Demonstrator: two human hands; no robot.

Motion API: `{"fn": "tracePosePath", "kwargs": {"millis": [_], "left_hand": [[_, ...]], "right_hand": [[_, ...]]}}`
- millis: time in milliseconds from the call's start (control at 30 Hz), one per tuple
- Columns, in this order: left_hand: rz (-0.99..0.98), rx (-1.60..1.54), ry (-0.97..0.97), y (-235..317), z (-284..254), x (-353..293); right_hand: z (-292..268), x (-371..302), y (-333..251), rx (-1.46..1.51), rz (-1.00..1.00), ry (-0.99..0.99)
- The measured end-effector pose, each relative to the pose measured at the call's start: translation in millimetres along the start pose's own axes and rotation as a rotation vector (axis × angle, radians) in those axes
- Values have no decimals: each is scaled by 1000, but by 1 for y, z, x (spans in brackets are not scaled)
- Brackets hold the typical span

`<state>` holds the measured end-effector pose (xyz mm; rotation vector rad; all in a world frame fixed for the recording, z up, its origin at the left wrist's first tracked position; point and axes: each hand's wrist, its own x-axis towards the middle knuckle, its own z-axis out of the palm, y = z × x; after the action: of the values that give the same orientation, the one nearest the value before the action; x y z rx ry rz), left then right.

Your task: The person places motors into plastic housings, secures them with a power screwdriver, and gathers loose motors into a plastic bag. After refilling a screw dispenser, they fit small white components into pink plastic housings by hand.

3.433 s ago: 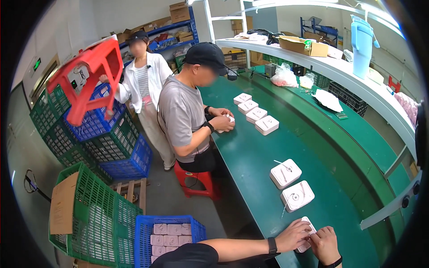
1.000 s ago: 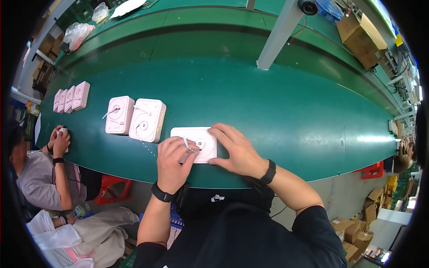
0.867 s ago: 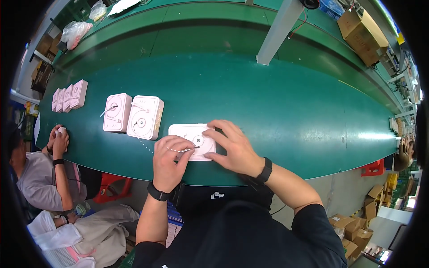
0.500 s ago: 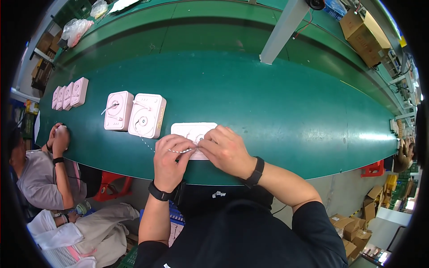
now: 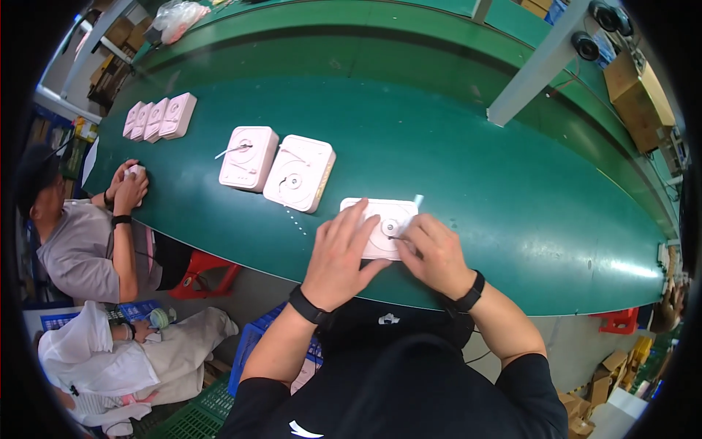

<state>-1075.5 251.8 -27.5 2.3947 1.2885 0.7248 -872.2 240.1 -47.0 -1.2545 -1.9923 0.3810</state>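
A pale pink, turntable-shaped casing (image 5: 369,247) with a round hub lies flat on the green table in front of me. My left hand (image 5: 338,256) rests over its left side, fingers spread and lying on the casing. At its right side, my right hand (image 5: 436,252) is closed in a pinch beside the hub. A thin pale strip (image 5: 418,200) sticks up blurred behind its fingers; its lower part is hidden. A small dark end shows near the hub by my fingertips. Two similar pink casings (image 5: 248,157) (image 5: 301,174) stand to the left.
Several more pink casings (image 5: 178,115) stand at the far left. A row of small white bits (image 5: 294,218) lies left of my hands. A co-worker at left handles a small pink part (image 5: 134,171). A grey post (image 5: 537,69) rises at the back right, near a cardboard box (image 5: 640,99).
The view has shifted, so the table things appear farther right. My hands have parted: the left now lies spread on the casing, and the speckled strand seen between them no longer shows there.
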Motion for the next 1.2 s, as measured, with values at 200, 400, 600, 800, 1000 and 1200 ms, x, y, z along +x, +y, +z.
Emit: {"fn": "tracePosePath", "kwargs": {"millis": [200, 400, 600, 800, 1000, 1200], "left_hand": [[-143, -55, -12, 21, 15, -17], [-164, -185, 91, 12, 17, -26], [-32, -97, 122, 3, 15, -20], [-49, -83, 60, 0, 14, -13], [-124, -158, 16, -7, 15, -15], [-73, -104, 80, 0, 8, -10]], "right_hand": [[-14, -7, 3, -22, 102, -41], [-11, -11, 13, 294, 263, -63], [-30, -9, 3, 145, 490, -144], [-23, 8, -9, 52, 270, -124], [-14, 16, -2, -61, 70, -202], [-14, 10, -1, -24, 149, -142]]}}
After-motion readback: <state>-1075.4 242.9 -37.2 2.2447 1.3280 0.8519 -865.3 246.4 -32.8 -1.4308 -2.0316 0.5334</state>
